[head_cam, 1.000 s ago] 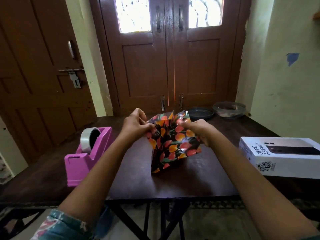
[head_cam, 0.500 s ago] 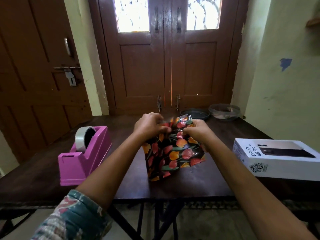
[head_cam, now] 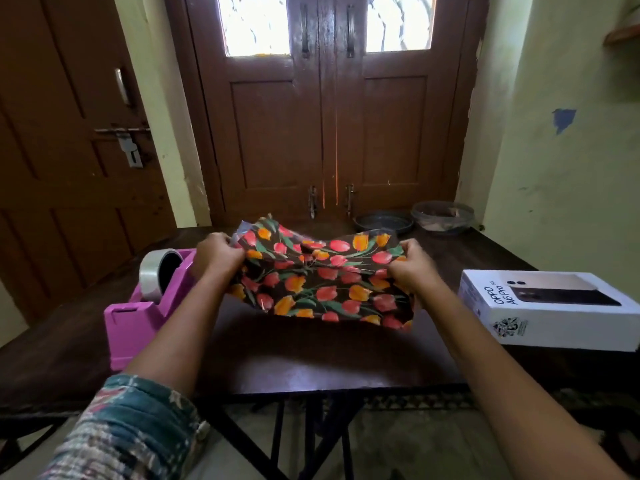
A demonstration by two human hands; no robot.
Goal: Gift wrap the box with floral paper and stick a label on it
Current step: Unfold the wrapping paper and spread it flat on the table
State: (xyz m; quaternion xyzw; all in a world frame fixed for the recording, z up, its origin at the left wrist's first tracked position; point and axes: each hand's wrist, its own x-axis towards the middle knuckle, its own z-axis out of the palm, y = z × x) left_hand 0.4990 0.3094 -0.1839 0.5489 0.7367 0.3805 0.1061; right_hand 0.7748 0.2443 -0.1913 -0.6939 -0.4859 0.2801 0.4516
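The floral paper, dark with red and orange tulips, is spread wide in the air above the dark table. My left hand grips its left edge and my right hand grips its right edge. The paper still shows creases through its middle. A white phone box lies on the table to the right, apart from the paper and untouched. No label is visible.
A pink tape dispenser with a clear tape roll stands at the left of the table. Two shallow bowls sit at the back right by the brown double door. A wall runs along the right side.
The folded paper, held bunched between both hands, has been pulled open sideways; my hands moved apart and the sheet is now spread wide.
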